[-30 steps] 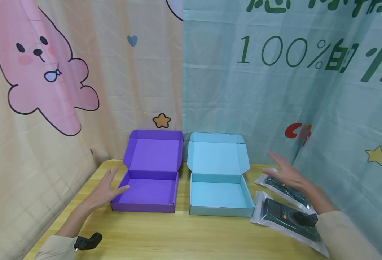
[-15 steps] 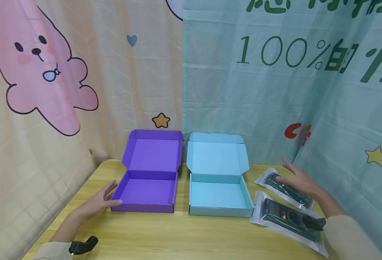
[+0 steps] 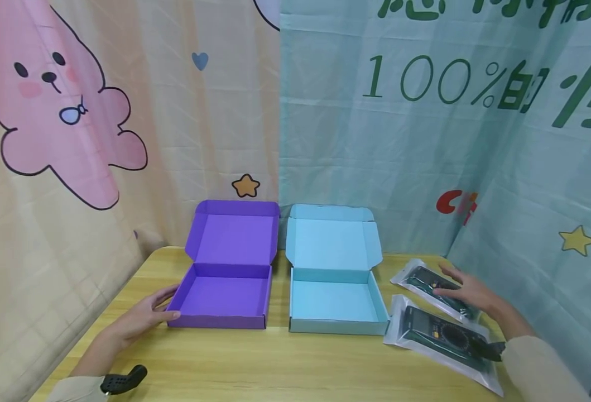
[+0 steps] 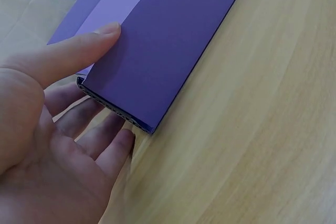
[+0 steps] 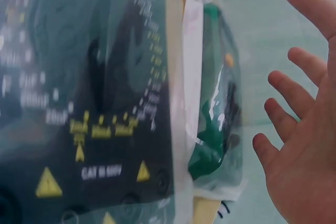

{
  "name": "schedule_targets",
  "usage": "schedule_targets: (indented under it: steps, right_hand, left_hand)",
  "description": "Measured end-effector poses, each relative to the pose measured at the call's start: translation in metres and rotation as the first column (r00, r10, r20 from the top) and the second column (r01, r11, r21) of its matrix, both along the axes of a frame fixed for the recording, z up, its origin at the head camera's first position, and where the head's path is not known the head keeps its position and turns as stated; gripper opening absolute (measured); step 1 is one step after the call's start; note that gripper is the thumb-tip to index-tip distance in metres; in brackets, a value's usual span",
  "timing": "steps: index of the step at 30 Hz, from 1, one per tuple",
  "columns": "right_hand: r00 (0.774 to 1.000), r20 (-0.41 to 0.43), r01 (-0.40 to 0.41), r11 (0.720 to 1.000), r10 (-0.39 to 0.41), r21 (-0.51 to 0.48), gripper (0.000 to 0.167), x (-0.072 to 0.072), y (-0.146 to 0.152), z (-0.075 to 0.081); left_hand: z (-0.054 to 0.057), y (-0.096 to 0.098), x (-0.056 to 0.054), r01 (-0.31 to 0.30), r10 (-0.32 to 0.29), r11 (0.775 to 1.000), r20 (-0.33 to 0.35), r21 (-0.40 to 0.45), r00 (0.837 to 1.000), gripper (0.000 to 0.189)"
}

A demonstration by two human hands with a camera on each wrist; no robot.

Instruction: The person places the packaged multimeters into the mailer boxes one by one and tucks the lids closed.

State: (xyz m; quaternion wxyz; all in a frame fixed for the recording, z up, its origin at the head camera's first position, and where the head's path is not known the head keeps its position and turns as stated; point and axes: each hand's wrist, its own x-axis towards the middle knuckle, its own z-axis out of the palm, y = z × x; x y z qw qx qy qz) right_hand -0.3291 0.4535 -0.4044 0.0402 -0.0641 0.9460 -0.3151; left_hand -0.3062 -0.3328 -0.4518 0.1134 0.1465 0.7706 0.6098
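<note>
On the bench (image 3: 225, 365) sit the purple box (image 3: 220, 322), blue box (image 3: 337, 326), near meter (image 3: 443, 338) and far meter (image 3: 422, 282). The left hand (image 3: 142, 319) grips the purple box's corner; the right hand (image 3: 472, 291), fingers loosely spread, hovers at the far meter: likely a reach, next needing a firm hold.
</note>
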Motion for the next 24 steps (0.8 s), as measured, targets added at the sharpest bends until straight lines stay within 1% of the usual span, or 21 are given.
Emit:
schedule_targets:
  steps: [3,6,10,12,16,19,24]
  right_hand:
    - [0.999,0.040,0.023,1.000,-0.024,0.003,0.098,0.001,0.006,-0.004]
    - [0.996,0.070,0.052,0.999,-0.053,0.013,0.101,0.001,0.013,-0.008]
    - [0.994,0.078,0.074,0.997,-0.076,0.031,0.104,-0.002,0.021,-0.013]
    - [0.995,0.068,0.070,0.996,-0.074,0.048,0.104,-0.004,0.024,-0.015]
    - [0.994,0.071,0.084,0.995,-0.088,0.052,0.109,-0.008,0.028,-0.021]
    - [0.989,0.089,0.114,0.992,-0.118,0.048,0.117,-0.010,0.029,-0.025]
    - [0.977,0.132,0.162,0.984,-0.170,0.073,0.130,-0.016,0.029,-0.030]
  left_hand:
    - [0.000,0.000,0.000,0.003,-0.003,1.000,-0.010,-0.004,1.000,0.085]
    - [0.000,0.001,0.000,0.001,-0.001,1.000,-0.006,-0.003,1.000,0.085]
    - [-0.001,-0.001,0.001,-0.006,0.006,1.000,0.011,0.001,1.000,0.085]
    - [-0.001,-0.002,0.001,-0.011,0.011,1.000,0.005,-0.006,1.000,0.084]
    - [-0.001,-0.003,0.002,-0.016,0.016,1.000,-0.006,-0.022,1.000,0.084]
    - [-0.001,-0.003,0.002,-0.015,0.015,1.000,-0.010,-0.023,1.000,0.084]
    - [-0.001,-0.004,0.002,-0.004,0.004,1.000,-0.012,-0.010,1.000,0.083]
